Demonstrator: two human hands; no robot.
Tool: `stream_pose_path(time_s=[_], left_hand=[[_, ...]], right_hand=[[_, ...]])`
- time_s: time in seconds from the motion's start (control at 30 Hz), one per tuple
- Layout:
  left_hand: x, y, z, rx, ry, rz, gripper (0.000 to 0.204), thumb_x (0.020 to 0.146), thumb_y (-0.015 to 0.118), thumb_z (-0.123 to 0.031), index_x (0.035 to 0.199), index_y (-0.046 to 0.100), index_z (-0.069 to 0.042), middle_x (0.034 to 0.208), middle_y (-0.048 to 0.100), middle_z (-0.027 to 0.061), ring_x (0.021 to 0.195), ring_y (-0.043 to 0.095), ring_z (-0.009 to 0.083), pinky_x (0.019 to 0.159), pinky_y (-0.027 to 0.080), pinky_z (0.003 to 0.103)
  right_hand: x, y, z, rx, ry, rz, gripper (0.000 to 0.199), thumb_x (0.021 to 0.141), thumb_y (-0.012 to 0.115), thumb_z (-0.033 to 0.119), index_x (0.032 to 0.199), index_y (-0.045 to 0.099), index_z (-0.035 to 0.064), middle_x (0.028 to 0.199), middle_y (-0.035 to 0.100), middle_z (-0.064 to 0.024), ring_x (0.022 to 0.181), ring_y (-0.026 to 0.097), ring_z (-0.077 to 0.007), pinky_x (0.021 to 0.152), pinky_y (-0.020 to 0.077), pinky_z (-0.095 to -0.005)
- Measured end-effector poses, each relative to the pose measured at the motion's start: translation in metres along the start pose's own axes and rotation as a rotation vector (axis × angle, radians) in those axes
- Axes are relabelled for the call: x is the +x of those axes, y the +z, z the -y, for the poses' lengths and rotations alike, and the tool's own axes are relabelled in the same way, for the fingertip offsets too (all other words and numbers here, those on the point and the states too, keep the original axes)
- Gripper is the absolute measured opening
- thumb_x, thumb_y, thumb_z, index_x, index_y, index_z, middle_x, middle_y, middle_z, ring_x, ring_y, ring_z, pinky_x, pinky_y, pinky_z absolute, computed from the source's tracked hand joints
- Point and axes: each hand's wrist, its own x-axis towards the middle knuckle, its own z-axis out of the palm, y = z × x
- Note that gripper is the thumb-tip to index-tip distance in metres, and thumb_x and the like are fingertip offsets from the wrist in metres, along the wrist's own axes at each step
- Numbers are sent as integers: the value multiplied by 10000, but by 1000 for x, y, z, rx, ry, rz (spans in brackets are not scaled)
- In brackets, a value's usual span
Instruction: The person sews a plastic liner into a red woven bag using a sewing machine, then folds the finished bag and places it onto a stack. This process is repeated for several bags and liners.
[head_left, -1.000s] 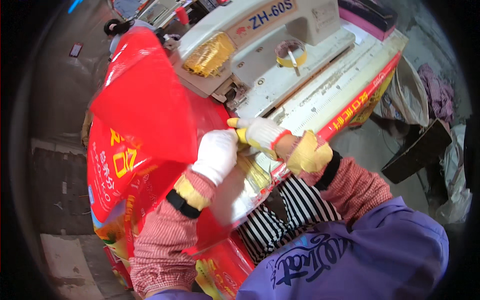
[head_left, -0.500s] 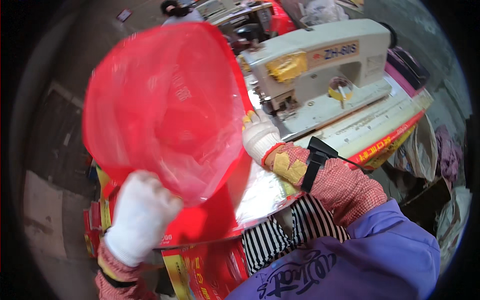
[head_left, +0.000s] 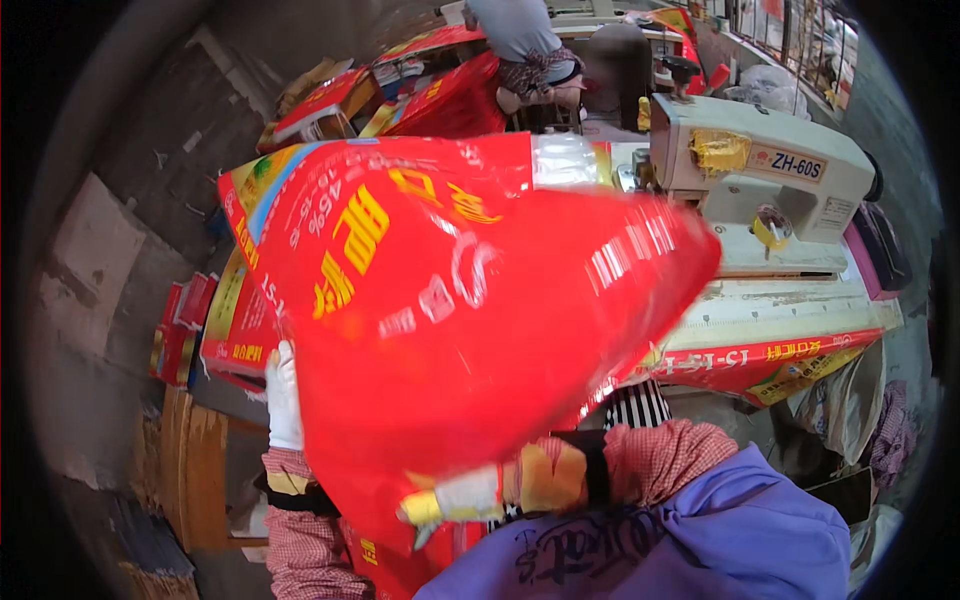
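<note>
I hold a large red printed sack (head_left: 450, 330) spread wide in front of me, above the desk (head_left: 770, 310). My left hand (head_left: 283, 397), in a white glove, grips the sack's edge at 9 o'clock, its grip clenched on the material. My right hand (head_left: 470, 492), also gloved, clamps the lower edge at 6 o'clock. The sewing machine (head_left: 770, 170) stands at 2 o'clock, apart from the sack. Judged step: handling the sack clear of the machine. The next move calls for keeping both edges taut and level, because the slack film folds easily.
</note>
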Motion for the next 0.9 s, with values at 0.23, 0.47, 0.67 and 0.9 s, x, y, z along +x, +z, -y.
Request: stream_pose_path(time_s=[0.23,0.47,0.67,0.9], left_hand=[[-28,-70,29,84,-35,-288,302,871,520,-177,1123,552,-14,1070,603,90,965,583,198,876,455,334],[-87,-44,32,-1,-184,-44,427,955,400,-336,1211,460,-1,1213,530,91,1116,508,189,966,398,329],[-188,-51,82,347,-174,-44,405,932,468,-336,1147,505,6,1086,586,56,959,565,134,843,440,276],[-328,-102,79,190,-118,-427,366,924,490,-282,1166,472,-8,1122,566,95,1018,545,179,866,433,317]], right_hand=[[-108,-9,-54,-51,-211,-301,435,873,508,367,1121,545,11,1077,592,-94,1052,528,-194,946,371,-342],[-239,-23,-40,60,-464,-589,807,765,636,479,1330,334,-12,1312,426,-170,1215,420,-276,1014,341,-395],[-258,-104,20,337,-876,-794,893,793,466,648,1349,289,-28,1387,325,-208,1258,356,-347,1036,294,-471],[-135,-138,25,410,-761,-1109,387,809,621,292,1077,549,22,1035,614,-128,953,582,-256,881,451,-416]])
